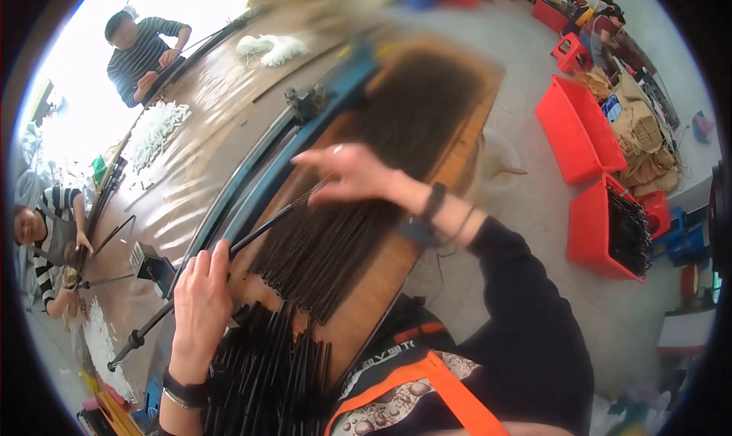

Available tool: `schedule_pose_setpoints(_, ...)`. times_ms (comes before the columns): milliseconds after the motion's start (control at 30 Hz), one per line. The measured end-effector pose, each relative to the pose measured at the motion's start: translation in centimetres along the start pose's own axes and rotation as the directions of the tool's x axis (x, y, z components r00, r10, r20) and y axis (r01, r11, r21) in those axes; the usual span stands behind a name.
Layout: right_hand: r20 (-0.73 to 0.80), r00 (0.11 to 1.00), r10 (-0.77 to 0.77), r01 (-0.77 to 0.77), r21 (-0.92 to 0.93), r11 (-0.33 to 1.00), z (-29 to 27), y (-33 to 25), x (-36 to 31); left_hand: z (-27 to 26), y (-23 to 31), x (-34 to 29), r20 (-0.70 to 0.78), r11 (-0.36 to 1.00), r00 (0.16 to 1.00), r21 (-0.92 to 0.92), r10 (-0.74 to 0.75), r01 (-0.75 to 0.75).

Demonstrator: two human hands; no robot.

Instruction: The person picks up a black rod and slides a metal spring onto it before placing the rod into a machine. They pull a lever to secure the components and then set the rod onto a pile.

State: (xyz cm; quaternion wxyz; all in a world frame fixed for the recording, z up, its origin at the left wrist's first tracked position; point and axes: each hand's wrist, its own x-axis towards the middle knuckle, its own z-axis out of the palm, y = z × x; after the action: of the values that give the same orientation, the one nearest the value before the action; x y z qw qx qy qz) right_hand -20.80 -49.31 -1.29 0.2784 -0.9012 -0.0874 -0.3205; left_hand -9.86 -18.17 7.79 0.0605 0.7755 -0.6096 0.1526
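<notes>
A long black rod [263,228] slants up from the lower left, with a dark coil spring [308,193] at its upper end. Around its middle, the fingers of my left hand [200,302] are wrapped. My right hand [351,171] pinches the spring near its free end, index finger stretched out and a little blurred. Below the right hand, many loose coil springs [320,257] lie side by side on a wooden board [358,302]. A bundle of black rods [267,367] lies close to my left wrist. Beside the rod runs a blue metal rail [248,184] with a clamp-like fitting [305,100].
Across the brown table [221,116], one person in stripes [145,51] handles a rod, and another [57,238] works at far left. White plastic pieces [156,135] lie piled there. To the right on the floor stand red bins [576,123], one holding black parts [629,234].
</notes>
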Motion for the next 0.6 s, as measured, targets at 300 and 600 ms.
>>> schedule_pose_setpoints(300,-0.067,0.997,-0.031,0.022,-0.136,0.990,6.0,5.4,-0.1,-0.3,-1.7,-0.4,0.103,0.999,0.993,0.017,-0.052,0.051)
schedule_pose_setpoints(600,-0.162,0.966,-0.202,0.240,0.264,0.934,6.3,-4.4,3.2,-3.4,-2.8,-4.3,-0.001,0.979,0.993,0.170,-0.119,0.117)
